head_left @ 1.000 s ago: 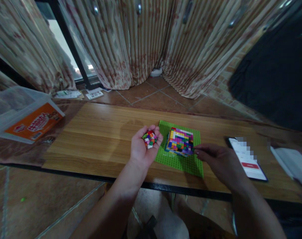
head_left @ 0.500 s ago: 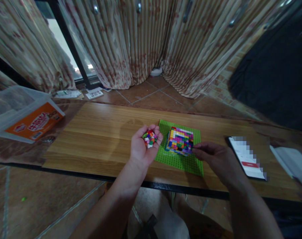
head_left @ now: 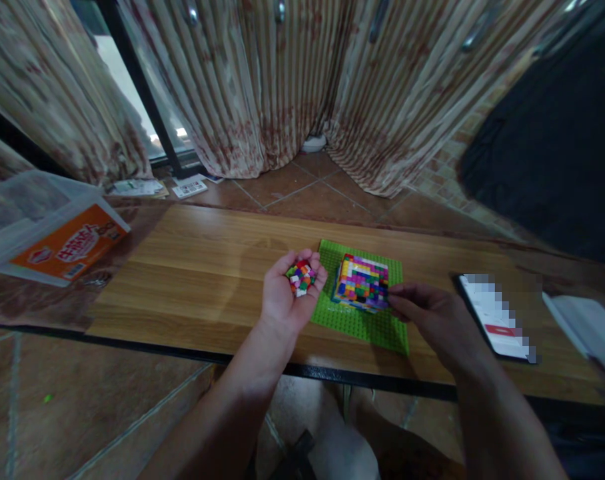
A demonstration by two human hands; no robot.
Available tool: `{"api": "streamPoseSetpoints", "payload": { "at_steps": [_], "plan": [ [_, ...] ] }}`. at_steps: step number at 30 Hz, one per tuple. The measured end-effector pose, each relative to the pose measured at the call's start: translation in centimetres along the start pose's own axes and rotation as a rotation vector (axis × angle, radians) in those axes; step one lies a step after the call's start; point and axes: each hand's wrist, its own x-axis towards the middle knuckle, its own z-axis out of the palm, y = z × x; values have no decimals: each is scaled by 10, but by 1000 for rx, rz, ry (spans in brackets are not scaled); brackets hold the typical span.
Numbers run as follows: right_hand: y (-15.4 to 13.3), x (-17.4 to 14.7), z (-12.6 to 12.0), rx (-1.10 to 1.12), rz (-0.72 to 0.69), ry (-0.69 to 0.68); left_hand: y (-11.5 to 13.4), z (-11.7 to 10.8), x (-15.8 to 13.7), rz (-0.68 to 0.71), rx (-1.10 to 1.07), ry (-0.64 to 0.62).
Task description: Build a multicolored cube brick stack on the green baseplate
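Note:
My left hand (head_left: 282,300) is cupped palm up over the wooden table (head_left: 192,273) and holds a heap of small coloured bricks (head_left: 300,277). Just right of it lies a green baseplate (head_left: 362,323) carrying a block built of many-coloured bricks (head_left: 361,283). My right hand (head_left: 432,320) rests on the table at the block's right side, its fingertips pinched against the block's lower right corner. Whether a brick sits between those fingertips is hidden.
A phone (head_left: 493,317) lies right of my right hand, an open booklet (head_left: 585,323) beyond it. A clear plastic box with an orange label (head_left: 47,233) sits at the table's left end. Curtains (head_left: 262,87) hang behind, over a tiled floor.
My right hand has crept slightly left and up toward the block's right side. My left hand has stayed in place with its bricks.

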Motion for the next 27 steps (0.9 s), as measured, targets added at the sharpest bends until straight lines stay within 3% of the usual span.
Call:
{"api": "streamPoseSetpoints", "payload": {
  "at_steps": [27],
  "plan": [
    [0, -1, 4, -50, -38, 36, -10, 0, 2, -20, 29, -21]
  ]
}}
